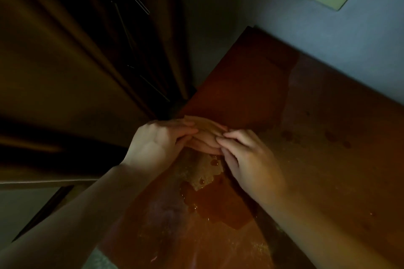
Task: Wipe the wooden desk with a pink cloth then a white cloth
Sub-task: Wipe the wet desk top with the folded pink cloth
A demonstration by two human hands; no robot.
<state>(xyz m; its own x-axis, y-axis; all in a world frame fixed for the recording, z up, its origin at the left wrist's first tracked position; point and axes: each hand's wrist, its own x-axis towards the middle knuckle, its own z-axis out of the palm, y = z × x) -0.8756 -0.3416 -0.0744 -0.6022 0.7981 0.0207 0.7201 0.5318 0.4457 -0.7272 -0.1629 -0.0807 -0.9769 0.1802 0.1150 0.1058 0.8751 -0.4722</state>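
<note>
Hands together, left hand (161,140) and right hand (251,159) overlapping, fingers loosely extended, pressing cloth (199,170) onto wet wooden desk (317,129)

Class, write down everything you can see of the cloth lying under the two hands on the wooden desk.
The cloth has a nubbly, towel-like weave; in this dim light it looks pinkish-tan. It lies flat on the wooden desk near its left edge. The left hand and right hand rest on its far part, hiding it; only the near, ragged-edged corner shows. Shiny drops sit on that corner, which touches a wet patch on the desk.
</note>
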